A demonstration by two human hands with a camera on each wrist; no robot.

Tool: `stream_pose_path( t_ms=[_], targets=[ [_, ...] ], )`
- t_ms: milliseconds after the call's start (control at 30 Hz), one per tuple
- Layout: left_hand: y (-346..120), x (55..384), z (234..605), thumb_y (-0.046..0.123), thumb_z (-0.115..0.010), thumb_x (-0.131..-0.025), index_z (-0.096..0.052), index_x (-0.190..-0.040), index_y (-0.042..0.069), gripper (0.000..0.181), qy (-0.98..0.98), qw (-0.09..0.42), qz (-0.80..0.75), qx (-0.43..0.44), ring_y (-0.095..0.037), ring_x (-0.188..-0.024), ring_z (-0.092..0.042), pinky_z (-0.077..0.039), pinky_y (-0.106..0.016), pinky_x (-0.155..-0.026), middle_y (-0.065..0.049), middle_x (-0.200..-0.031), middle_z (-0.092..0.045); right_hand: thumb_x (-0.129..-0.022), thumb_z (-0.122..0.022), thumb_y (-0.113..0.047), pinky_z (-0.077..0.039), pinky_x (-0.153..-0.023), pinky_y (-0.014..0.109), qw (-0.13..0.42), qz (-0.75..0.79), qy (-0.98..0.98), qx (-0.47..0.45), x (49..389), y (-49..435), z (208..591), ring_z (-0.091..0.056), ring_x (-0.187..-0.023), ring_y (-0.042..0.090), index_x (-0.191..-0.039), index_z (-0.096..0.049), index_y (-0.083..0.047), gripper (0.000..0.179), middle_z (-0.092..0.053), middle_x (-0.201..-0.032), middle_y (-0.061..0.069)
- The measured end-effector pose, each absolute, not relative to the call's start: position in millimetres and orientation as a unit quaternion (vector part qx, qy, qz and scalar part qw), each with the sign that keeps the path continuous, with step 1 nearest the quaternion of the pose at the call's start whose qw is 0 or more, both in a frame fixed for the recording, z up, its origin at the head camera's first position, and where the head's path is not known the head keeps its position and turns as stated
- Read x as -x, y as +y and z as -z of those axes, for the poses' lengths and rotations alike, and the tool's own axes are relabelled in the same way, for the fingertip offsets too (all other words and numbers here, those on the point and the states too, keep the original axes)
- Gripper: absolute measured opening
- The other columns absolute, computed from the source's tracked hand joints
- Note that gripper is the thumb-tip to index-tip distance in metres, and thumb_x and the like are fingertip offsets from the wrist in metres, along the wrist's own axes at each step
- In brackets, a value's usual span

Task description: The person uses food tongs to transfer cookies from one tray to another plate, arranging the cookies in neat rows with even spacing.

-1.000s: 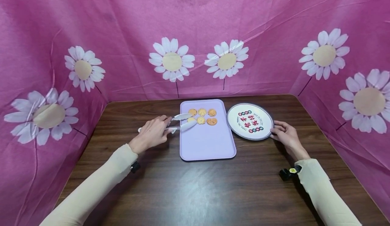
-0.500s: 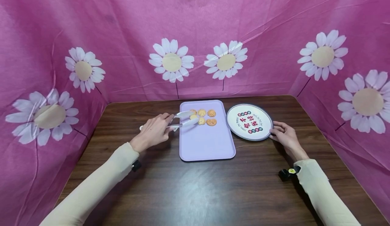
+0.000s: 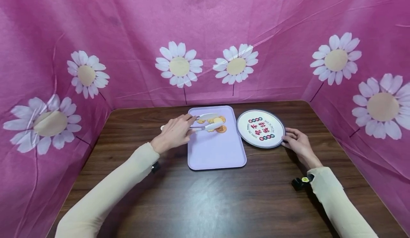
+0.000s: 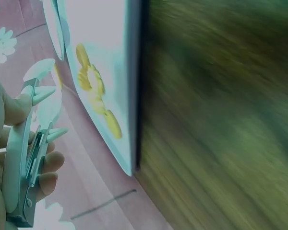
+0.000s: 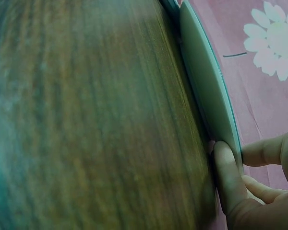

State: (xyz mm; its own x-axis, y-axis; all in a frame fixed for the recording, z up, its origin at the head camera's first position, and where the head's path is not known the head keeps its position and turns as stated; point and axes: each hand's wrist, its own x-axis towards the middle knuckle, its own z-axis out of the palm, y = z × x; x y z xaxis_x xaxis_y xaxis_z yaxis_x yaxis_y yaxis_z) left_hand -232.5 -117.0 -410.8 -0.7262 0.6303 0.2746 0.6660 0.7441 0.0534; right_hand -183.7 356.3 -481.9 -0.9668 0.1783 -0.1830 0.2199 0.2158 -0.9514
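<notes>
My left hand [image 3: 174, 133] grips white-tipped tongs [image 4: 21, 158] over the lavender tray [image 3: 216, 156]. A yellow cookie [image 4: 58, 76] shows between the tong tips, above the tray. Several golden cookies lie in the tray's far half, among them a round cookie [image 3: 221, 129] and a cookie near the left rim [image 3: 201, 121]; the tongs hide some of the others in the head view. My right hand [image 3: 299, 145] pinches the right rim of a white plate [image 3: 246, 129] with a dark edge and red lettering, thumb and fingers on the rim in the right wrist view [image 5: 224, 153].
A dark wooden table [image 3: 205, 198] carries the tray and the plate, which stand side by side near its back edge. Behind and at both sides hangs a pink cloth [image 3: 134, 35] printed with white daisies.
My left hand has moved right with the tongs, and a cookie now shows between their tips. My right hand stays at the plate's rim.
</notes>
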Motion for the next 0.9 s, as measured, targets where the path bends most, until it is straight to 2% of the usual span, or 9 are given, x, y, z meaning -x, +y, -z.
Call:
stream_pose_path(
  t_ms=[200, 433, 767, 900],
  targets=[
    [-86, 242, 405, 0.021, -0.073, -0.093, -0.065, -0.134, 0.006, 0.043, -0.918, 0.121, 0.067, 0.372, -0.026, -0.095, -0.07, -0.059, -0.041, -0.065, -0.008, -0.116, -0.069, -0.103, -0.059, -0.007, -0.059, -0.077, 0.014, 0.016, 0.616, 0.777, -0.129, 181, 358, 481, -0.064, -0.083, -0.011, -0.156, -0.031, 0.01, 0.062, -0.065, -0.089, -0.028],
    [-54, 251, 405, 0.02, -0.072, -0.093, -0.064, -0.136, 0.007, 0.045, -0.912, 0.114, 0.065, 0.388, -0.026, -0.1, -0.07, -0.061, -0.042, -0.074, -0.007, -0.119, -0.07, -0.103, -0.058, -0.006, -0.059, -0.077, 0.014, 0.015, 0.618, 0.777, -0.122, 182, 355, 481, -0.064, -0.084, -0.01, -0.156, -0.032, 0.011, 0.061, -0.064, -0.092, -0.025],
    [-14, 263, 411, 0.021, -0.074, -0.09, -0.068, -0.123, 0.008, 0.036, -0.909, 0.105, 0.068, 0.397, -0.021, -0.086, -0.065, -0.058, -0.038, -0.065, -0.004, -0.105, -0.068, -0.103, -0.058, -0.005, -0.058, -0.076, 0.013, 0.001, 0.605, 0.786, -0.125, 183, 353, 481, -0.062, -0.082, -0.01, -0.154, -0.035, 0.011, 0.058, -0.063, -0.09, -0.023],
    [4, 268, 412, 0.021, -0.073, -0.09, -0.067, -0.123, 0.009, 0.036, -0.909, 0.101, 0.061, 0.399, -0.022, -0.088, -0.067, -0.059, -0.037, -0.067, -0.004, -0.107, -0.068, -0.103, -0.058, -0.005, -0.058, -0.077, 0.013, 0.003, 0.604, 0.787, -0.128, 182, 354, 481, -0.062, -0.083, -0.011, -0.155, -0.035, 0.01, 0.059, -0.063, -0.091, -0.023]
  ],
)
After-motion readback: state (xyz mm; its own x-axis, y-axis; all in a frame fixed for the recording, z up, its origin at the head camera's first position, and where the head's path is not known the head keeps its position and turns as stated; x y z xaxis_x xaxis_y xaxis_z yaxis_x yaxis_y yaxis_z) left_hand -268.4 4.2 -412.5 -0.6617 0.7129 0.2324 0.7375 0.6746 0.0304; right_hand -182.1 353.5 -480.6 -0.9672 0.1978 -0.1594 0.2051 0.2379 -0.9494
